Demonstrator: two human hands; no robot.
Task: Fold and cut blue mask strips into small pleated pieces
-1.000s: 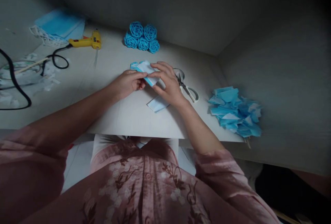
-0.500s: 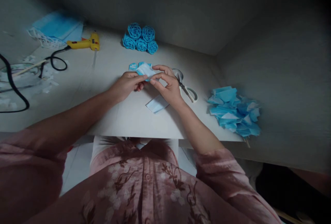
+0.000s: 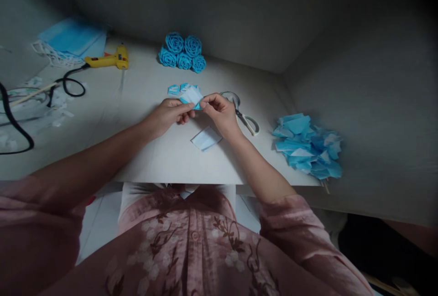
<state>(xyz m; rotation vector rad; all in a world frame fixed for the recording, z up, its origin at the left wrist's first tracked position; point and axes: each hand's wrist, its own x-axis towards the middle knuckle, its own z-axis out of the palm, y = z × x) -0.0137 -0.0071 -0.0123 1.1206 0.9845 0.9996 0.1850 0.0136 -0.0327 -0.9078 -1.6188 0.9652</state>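
Observation:
Over the middle of the table, my left hand [image 3: 173, 113] pinches a small blue-and-white piece of face-mask fabric [image 3: 191, 95] between thumb and fingers. My right hand [image 3: 221, 110] is closed on the right edge of the same piece, thumb against forefinger. The piece has a white face up and blue showing along its lower edge. Just below the hands a flat pale mask-fabric piece [image 3: 206, 139] lies on the table. Beyond them are small folded blue pieces [image 3: 173, 90], one partly hidden. Scissors [image 3: 251, 125] lie right of my right hand, next to a roll of clear tape [image 3: 232, 99].
Rolled blue fabric roses [image 3: 184, 52] are stacked near the back wall. A yellow glue gun [image 3: 107, 60] with a black cord and a pile of blue face masks [image 3: 73, 38] lie at the back left. White scraps [image 3: 58, 109] litter the left. A blue fabric bunch [image 3: 308, 148] lies right.
My right fingers have closed from a looser spread onto the right edge of the fabric piece. The view has shifted slightly; the things on the table look unmoved.

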